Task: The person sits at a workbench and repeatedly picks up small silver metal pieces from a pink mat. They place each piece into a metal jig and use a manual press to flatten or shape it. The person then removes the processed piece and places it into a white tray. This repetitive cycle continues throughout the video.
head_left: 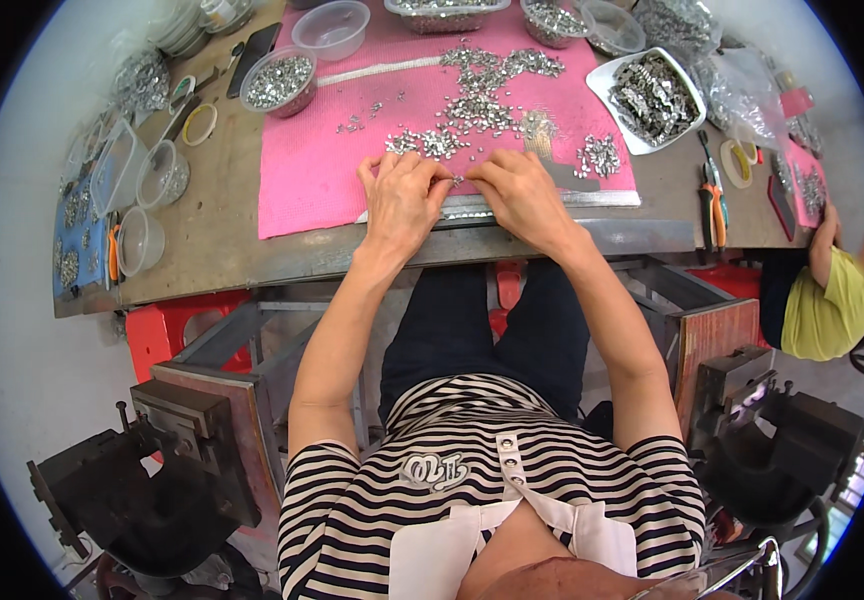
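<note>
My left hand (404, 200) and my right hand (524, 198) meet at the near side of a pink mat (297, 195), thumbs and forefingers pinched. Between their fingertips is a small silvery metal part (457, 180), partly covered by the fingers. Just below the fingertips a metal strip (467, 212) runs along the mat's near edge. Loose small metal pieces (482, 112) lie scattered beyond my hands, and a smaller pile (598, 156) sits to the right of my right hand.
A white dish (599, 82) of linked metal pieces stands at right; a round tub (280, 85) of small pieces at left. Orange-handled pliers (717, 205) lie right, tape rolls (199, 125) left. Dark machines flank me below the table (222, 240). A person in yellow (832, 305) works at far right.
</note>
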Available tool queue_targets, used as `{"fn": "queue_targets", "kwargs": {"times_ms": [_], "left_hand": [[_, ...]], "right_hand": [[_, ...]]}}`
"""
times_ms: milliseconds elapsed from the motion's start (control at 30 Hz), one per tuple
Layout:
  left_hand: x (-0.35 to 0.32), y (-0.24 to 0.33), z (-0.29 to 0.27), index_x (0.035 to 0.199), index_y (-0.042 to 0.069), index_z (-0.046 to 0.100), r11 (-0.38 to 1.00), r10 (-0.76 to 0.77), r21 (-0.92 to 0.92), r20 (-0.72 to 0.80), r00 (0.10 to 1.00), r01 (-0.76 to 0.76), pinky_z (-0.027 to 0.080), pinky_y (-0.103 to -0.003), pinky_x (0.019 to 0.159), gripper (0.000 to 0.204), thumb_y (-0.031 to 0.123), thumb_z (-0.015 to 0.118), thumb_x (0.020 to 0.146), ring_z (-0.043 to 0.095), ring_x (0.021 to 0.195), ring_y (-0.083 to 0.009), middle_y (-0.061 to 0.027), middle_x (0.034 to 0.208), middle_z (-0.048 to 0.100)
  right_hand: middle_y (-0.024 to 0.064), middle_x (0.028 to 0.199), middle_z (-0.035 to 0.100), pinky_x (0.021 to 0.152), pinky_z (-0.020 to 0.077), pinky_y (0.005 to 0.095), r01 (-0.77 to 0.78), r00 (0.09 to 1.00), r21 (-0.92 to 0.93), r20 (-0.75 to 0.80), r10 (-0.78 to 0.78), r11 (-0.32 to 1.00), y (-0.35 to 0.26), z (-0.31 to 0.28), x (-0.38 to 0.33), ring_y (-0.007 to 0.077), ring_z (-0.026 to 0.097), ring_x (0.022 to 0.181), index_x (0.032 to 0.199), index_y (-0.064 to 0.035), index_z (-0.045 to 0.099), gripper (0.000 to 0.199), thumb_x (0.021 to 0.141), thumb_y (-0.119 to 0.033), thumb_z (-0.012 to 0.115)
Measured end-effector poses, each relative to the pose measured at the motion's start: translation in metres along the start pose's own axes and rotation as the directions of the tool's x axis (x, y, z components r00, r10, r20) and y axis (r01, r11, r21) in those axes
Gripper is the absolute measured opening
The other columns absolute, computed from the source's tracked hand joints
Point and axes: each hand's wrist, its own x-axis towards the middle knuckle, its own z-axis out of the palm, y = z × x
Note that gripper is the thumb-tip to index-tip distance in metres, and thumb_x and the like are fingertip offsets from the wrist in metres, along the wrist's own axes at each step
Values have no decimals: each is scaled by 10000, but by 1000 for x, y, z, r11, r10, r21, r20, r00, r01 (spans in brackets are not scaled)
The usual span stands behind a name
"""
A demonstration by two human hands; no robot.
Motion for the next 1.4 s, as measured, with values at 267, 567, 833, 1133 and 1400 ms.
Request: {"fn": "queue_targets", "kwargs": {"times_ms": [267, 567, 833, 1133, 1400], "left_hand": [[4, -11, -11, 921, 137, 763, 991, 136, -6, 128, 982, -137, 325, -482, 1013, 67, 180, 762, 870, 587, 964, -219, -5, 892, 660], [11, -11, -14, 953, 110, 741, 965, 254, 12, 189, 949, -261, 347, -464, 1000, 64, 149, 717, 908, 590, 958, -234, -22, 907, 672], [-2, 29, -8, 987, 45, 649, 920, 106, -390, 160, 981, -36, 436, -403, 819, 69, 68, 663, 923, 598, 862, -295, -91, 900, 654], [-17, 42, 10, 1003, 36, 622, 921, 75, -387, 52, 996, -49, 419, -413, 789, 95, 35, 666, 919, 560, 823, -290, -92, 877, 602], [-17, 43, 13, 997, 29, 616, 922, 87, -382, 29, 996, -70, 414, -414, 785, 98, 34, 670, 915, 558, 829, -296, -98, 879, 601]], "right_hand": [[120, 900, 649, 834, 451, 446, -78, 992, -14, 101, 79, 997, 6, 11, 13, 329, 631, 906, 889, -36, 666, 114, 854, -137, 707], [123, 834, 637, 784, 484, 454, 23, 990, -87, 143, -11, 996, 30, -15, -2, 338, 637, 837, 905, -26, 666, 111, 838, -90, 727], [149, 860, 650, 775, 492, 472, -77, 994, 126, 83, 67, 989, 31, -15, -8, 365, 640, 864, 930, 8, 667, 140, 877, -111, 718], [126, 899, 615, 777, 462, 436, -113, 993, 271, -12, 121, 956, -1, -19, -40, 330, 598, 869, 934, -4, 619, 95, 894, -47, 693], [103, 892, 614, 779, 468, 425, -13, 993, 118, -118, 27, 993, -6, -14, -42, 309, 601, 850, 923, -17, 634, 106, 867, -30, 723]]}}
